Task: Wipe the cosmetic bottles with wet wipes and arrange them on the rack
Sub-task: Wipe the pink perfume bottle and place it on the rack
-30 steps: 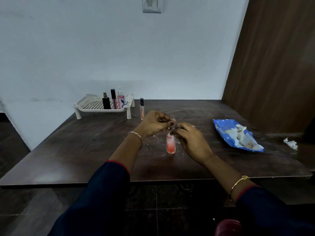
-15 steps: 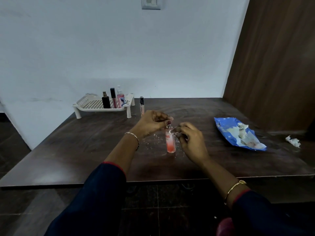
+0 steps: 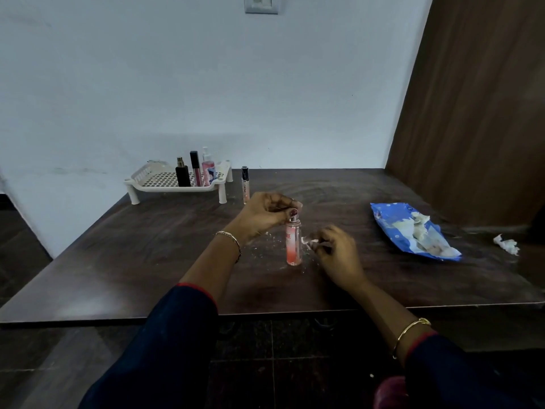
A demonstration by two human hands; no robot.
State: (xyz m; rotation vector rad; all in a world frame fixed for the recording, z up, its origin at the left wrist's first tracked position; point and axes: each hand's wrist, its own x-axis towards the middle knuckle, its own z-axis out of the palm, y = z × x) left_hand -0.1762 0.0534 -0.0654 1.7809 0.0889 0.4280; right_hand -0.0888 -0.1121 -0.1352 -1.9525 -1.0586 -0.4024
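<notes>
Shifted since half a second ago: right hand (image 3: 336,252) off the top of the orange-pink spray bottle (image 3: 293,243), now lower and just to its right, clear of the glass. Nearest, dark blue sleeves (image 3: 165,349) with red cuffs, and a gold bangle (image 3: 408,332) on the right wrist. Fingers of the right hand curled round a small white wet wipe scrap (image 3: 308,241), its tip pointing at the bottle's middle. Left hand (image 3: 265,214) as before: thumb and fingertips pinched on the bottle's silver top from above.

Bottle upright near the middle of the table (image 3: 147,255), clear above and orange-pink toward the base, white crumbs scattered round its foot. Farther right, an opened blue wet wipes pack (image 3: 395,228) with white wipes bulging out. Beyond it, near the table's right edge, a crumpled white wipe (image 3: 507,244).

At the back left corner, a white perforated rack (image 3: 159,180). Upright at its right end, a black bottle (image 3: 182,175), a dark-capped lip gloss tube (image 3: 195,168) and a pink pump bottle (image 3: 207,169). Just right of the rack, on the table, a slim black-capped tube (image 3: 245,184), also upright. Behind, a pale wall (image 3: 147,84) with a switch plate (image 3: 261,4).
</notes>
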